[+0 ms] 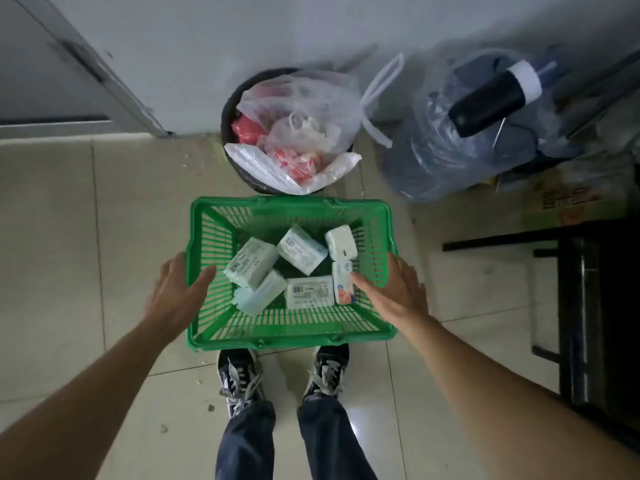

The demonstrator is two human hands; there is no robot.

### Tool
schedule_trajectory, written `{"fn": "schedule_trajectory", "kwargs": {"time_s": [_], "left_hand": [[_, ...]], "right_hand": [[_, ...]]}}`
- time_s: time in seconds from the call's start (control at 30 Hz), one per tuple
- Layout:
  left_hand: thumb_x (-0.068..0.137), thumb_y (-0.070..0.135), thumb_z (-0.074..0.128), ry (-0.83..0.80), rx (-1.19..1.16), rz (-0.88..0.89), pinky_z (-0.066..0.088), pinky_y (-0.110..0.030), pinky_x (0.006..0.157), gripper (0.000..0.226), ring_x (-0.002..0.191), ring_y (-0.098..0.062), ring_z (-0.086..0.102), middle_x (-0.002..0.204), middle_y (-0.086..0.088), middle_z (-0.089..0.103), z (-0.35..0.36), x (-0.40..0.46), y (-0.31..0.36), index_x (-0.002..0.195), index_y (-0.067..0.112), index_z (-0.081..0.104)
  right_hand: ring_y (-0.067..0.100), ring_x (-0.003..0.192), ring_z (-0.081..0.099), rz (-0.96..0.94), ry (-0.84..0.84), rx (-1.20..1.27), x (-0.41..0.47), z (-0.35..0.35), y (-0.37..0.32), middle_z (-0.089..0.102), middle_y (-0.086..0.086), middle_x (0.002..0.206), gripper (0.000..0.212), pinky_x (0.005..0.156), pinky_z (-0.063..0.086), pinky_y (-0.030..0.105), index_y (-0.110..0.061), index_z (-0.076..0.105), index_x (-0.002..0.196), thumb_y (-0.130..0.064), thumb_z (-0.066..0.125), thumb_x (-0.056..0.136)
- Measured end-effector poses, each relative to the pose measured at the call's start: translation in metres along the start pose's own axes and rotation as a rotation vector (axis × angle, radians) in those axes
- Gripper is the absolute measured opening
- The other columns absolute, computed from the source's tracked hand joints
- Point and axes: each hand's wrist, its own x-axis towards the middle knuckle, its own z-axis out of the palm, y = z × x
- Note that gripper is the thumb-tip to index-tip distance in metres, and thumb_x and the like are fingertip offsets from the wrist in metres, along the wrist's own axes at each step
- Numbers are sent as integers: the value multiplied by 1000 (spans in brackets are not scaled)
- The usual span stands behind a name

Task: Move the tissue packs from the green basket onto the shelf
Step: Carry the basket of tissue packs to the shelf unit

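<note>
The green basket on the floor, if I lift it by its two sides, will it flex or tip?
The green basket has thin slotted plastic walls, so it will probably flex slightly when squeezed. It holds only six small tissue packs, so it is likely light. The packs lie loose and may slide if it tilts. The left hand and right hand sit at opposite sides, which should keep it level.

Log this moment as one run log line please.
stage: reaching | left hand: open, at green basket rim | right hand: open, nearing tissue packs | packs: in basket
</note>
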Motion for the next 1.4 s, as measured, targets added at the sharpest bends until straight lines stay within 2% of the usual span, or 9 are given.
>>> {"fn": "schedule_trajectory", "kwargs": {"time_s": [0.2,0.27,0.37,0.47,0.6,0.73,0.9,1.2,1.4], "left_hand": [[102,56,52,106,-36,-138,36,-62,116,82,145,-46,41,164,-23,33,43,49,-47,162,8,23],[102,55,53,108,-54,-174,47,-57,102,73,125,-46,57,145,-26,53,52,67,-57,154,7,36],[103,54,53,145,-67,-188,49,-46,75,54,89,-39,62,99,-21,66,64,86,-70,126,5,56],[103,51,55,225,-63,-193,48,-46,69,50,82,-41,62,80,-20,64,67,95,-74,100,2,63],[101,57,56,252,-48,-223,52,-47,67,60,77,-42,63,75,-25,65,63,94,-70,83,1,63],[98,58,60,314,-46,-213,53,-48,66,64,71,-41,62,67,-25,63,55,87,-62,74,-1,62],[97,53,64,415,-55,-152,30,-33,51,64,54,-28,47,53,-17,53,45,71,-54,61,1,52],[98,56,60,493,-92,-111,29,-36,52,63,61,-35,48,55,-17,52,12,30,-43,59,8,50],[98,50,65,511,-102,-82,25,-27,46,60,47,-20,40,48,-8,48,-36,-4,-10,56,10,50]], "right_hand": [[34,151,35,146,114,202,55,39,22,29,9,168,123,119,36,57,-18,13,163,-89,56,72],[36,147,41,205,139,260,71,50,28,30,10,168,120,115,41,53,-17,12,163,-83,62,76],[37,120,64,252,226,441,90,60,37,64,13,136,83,92,53,39,-13,46,140,-66,72,82],[31,89,67,234,275,478,97,60,43,72,11,107,55,68,48,24,-8,66,116,-55,72,89],[29,81,63,207,289,402,97,54,45,72,13,102,46,72,52,33,-6,68,107,-48,74,91],[22,66,60,185,352,364,90,49,40,66,3,83,39,56,44,27,-10,67,93,-46,77,87],[11,55,55,206,411,387,70,39,36,57,-9,64,35,48,34,22,-21,60,74,-48,78,85],[13,53,58,169,459,494,36,1,23,62,-6,62,33,45,38,19,-13,65,74,-40,80,84],[34,77,66,200,426,474,0,-37,11,72,16,83,36,70,56,38,-6,73,89,-40,80,85]]}}
